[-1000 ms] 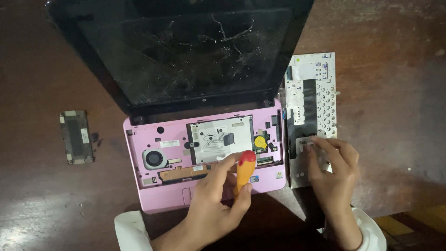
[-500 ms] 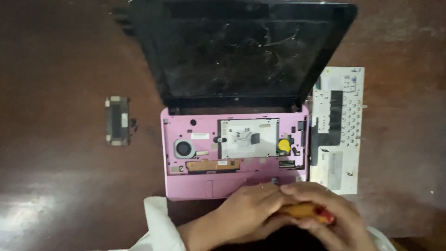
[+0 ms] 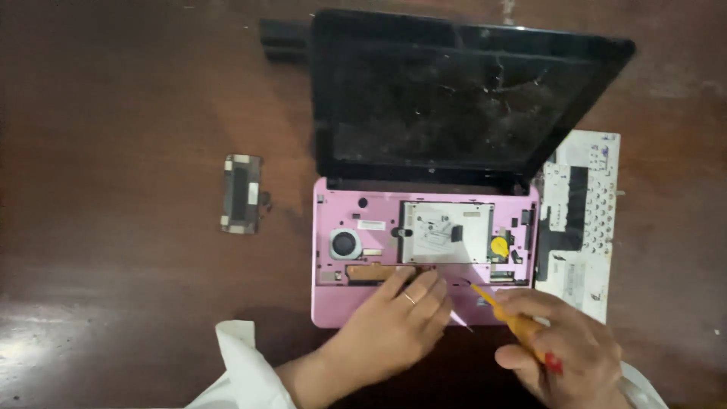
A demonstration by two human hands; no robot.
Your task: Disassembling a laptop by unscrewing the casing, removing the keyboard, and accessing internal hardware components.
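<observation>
Separated now from their earlier clasp, left hand point(image 3: 397, 322) lies flat, fingers together, on the pink laptop point(image 3: 379, 227) at lower centre. Right hand point(image 3: 564, 356) grips an orange screwdriver point(image 3: 503, 314), tip at the palmrest; seating it squarely in a screw looks next.

Keyboard point(image 3: 579, 220) right of laptop point(image 3: 424, 250); small part point(image 3: 241, 194) left.

This looks like a small electronics repair bench, whether in a home or a shop cannot be told. A dark wooden table point(image 3: 113, 250) carries an opened pink laptop point(image 3: 424, 242) with bare internals, its detached keyboard point(image 3: 579, 220) alongside, and a loose component point(image 3: 241, 194) lying apart.
</observation>
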